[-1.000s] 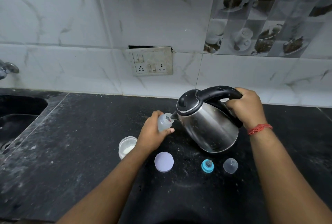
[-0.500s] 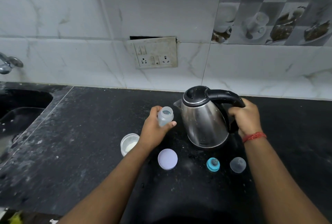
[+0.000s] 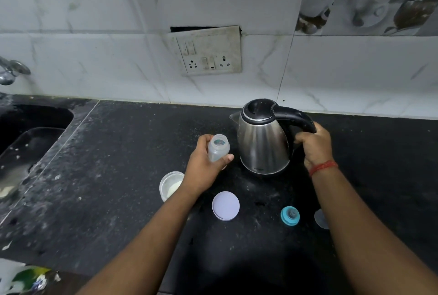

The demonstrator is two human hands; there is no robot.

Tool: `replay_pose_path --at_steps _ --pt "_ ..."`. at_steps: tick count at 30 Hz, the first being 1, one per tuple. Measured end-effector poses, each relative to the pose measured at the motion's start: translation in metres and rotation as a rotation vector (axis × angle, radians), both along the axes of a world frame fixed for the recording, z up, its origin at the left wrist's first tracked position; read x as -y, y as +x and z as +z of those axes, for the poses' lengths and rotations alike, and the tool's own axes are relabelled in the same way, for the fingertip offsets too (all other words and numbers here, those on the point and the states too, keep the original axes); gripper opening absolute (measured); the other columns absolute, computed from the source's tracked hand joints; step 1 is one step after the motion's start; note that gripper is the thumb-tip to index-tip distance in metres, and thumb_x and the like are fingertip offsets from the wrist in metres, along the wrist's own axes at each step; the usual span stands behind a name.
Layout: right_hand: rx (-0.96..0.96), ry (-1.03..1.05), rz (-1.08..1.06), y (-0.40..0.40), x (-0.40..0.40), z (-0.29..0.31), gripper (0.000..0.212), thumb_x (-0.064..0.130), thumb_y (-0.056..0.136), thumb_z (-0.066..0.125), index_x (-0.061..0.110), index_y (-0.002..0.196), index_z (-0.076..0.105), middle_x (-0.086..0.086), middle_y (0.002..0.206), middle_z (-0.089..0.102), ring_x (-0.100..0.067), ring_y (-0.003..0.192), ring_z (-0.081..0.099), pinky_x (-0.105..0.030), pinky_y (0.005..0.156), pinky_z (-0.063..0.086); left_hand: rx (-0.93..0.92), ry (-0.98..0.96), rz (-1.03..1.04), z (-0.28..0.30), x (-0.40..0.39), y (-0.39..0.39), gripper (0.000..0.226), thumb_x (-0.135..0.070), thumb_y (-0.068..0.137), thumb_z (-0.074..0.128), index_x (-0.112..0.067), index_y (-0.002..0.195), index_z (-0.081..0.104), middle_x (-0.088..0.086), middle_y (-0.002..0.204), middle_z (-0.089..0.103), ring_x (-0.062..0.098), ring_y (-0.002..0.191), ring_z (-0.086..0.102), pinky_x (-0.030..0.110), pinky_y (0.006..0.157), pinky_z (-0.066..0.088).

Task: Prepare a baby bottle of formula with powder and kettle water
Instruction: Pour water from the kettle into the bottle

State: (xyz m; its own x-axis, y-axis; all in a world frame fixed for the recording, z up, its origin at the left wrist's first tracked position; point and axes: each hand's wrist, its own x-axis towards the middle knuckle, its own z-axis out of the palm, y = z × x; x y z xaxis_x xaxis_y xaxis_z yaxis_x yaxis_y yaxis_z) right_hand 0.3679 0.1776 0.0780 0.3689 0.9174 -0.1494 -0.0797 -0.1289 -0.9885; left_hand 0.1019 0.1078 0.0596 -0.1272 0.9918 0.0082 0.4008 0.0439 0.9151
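Our left hand [image 3: 203, 166] has its grip curled round the open baby bottle [image 3: 218, 147], held upright just at nine o'clock of the kettle [image 3: 263, 138]. Our right hand [image 3: 314, 146] grips the kettle's black handle [image 3: 296, 118]; the kettle stands on the worktop [image 3: 118, 176]. At six o'clock lie the powder tub [image 3: 169, 185], its lid [image 3: 225, 205] and the blue teat ring [image 3: 290, 215].

Kettle [image 3: 263, 145] shiny steel, bottle [image 3: 218, 149] translucent plastic, counter [image 3: 118, 176] speckled stone.
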Motion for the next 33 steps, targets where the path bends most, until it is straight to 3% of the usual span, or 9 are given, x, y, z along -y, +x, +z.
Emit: replay_pose_path --at_steps 5,9,12,15,18,21,25,27,33 --pt "-0.022 0.002 0.025 -0.001 -0.013 -0.013 0.044 -0.023 0.074 0.049 0.018 0.079 0.064 0.016 0.05 0.058 -0.002 0.051 0.054 -0.017 0.053 0.045 -0.003 -0.006 -0.008 -0.001 -0.006 0.0 0.057 -0.027 0.083 0.085 -0.022 0.126 0.049 -0.017 0.115 0.064 0.001 0.107 0.062 0.02 0.091 0.048" --pt "-0.018 0.004 0.043 0.006 -0.018 -0.02 0.043 -0.024 0.075 0.048 0.017 0.077 0.062 0.014 0.053 0.056 -0.002 0.051 0.052 -0.018 0.054 0.045 -0.003 -0.009 -0.014 -0.005 -0.009 0.0 0.057 -0.027 0.083 0.085 -0.021 0.127 0.049 -0.014 0.116 0.064 0.008 0.109 0.063 0.026 0.094 0.05" --pt "-0.018 -0.012 0.052 0.015 -0.02 -0.026 0.043 -0.023 0.074 0.049 0.018 0.078 0.063 0.003 0.063 0.054 -0.009 0.058 0.052 -0.023 0.06 0.046 -0.009 -0.014 -0.022 -0.007 -0.009 0.0 0.057 -0.029 0.083 0.085 -0.022 0.126 0.049 -0.013 0.117 0.065 0.007 0.108 0.063 0.026 0.094 0.05" --pt "-0.022 -0.037 0.097 0.025 -0.018 -0.032 0.045 -0.02 0.072 0.055 0.02 0.088 0.068 0.0 0.074 0.064 -0.014 0.071 0.06 -0.028 0.068 0.051 -0.009 -0.029 -0.03 -0.007 -0.008 0.001 0.057 -0.028 0.083 0.085 -0.023 0.126 0.048 -0.018 0.114 0.063 -0.006 0.105 0.06 0.016 0.088 0.047" --pt "-0.007 -0.071 0.139 0.033 -0.02 -0.035 0.045 -0.014 0.072 0.062 0.021 0.099 0.069 -0.005 0.09 0.07 -0.022 0.089 0.066 -0.035 0.077 0.054 -0.011 -0.02 -0.034 -0.007 -0.005 0.003 0.057 -0.028 0.083 0.085 -0.025 0.125 0.047 -0.019 0.115 0.062 -0.005 0.105 0.06 0.014 0.086 0.045" --pt "0.072 -0.155 0.131 0.038 -0.019 -0.036 0.048 -0.005 0.069 0.068 0.02 0.109 0.057 -0.008 0.103 0.067 -0.032 0.106 0.065 -0.044 0.088 0.056 -0.004 -0.01 -0.045 -0.005 -0.001 0.005 0.058 -0.028 0.083 0.085 -0.024 0.126 0.048 -0.017 0.115 0.062 -0.002 0.106 0.06 0.017 0.088 0.046" --pt "0.307 -0.2 0.0 0.032 0.003 -0.033 0.051 0.001 0.073 0.069 0.017 0.115 0.045 -0.004 0.124 0.041 -0.026 0.11 0.053 -0.032 0.092 0.046 0.008 0.012 -0.064 0.001 0.007 0.01 0.058 -0.027 0.082 0.085 -0.022 0.127 0.049 -0.014 0.116 0.063 -0.001 0.105 0.06 0.019 0.088 0.047" --pt "0.408 -0.164 -0.067 0.028 0.016 -0.034 0.051 0.002 0.076 0.068 0.014 0.119 0.044 -0.003 0.125 0.03 -0.029 0.111 0.05 -0.035 0.097 0.046 0.014 0.02 -0.074 0.004 0.013 0.012 0.058 -0.028 0.083 0.085 -0.022 0.127 0.049 -0.015 0.117 0.063 0.0 0.106 0.06 0.021 0.089 0.047" --pt "0.546 0.014 -0.015 0.015 0.07 -0.035 0.036 -0.001 0.083 0.065 0.019 0.108 0.05 0.002 0.121 0.037 -0.024 0.107 0.056 -0.041 0.1 0.05 0.033 0.031 -0.113 0.005 0.032 0.018 0.055 -0.029 0.083 0.085 -0.024 0.124 0.049 -0.013 0.116 0.064 0.007 0.106 0.063 0.027 0.091 0.051"
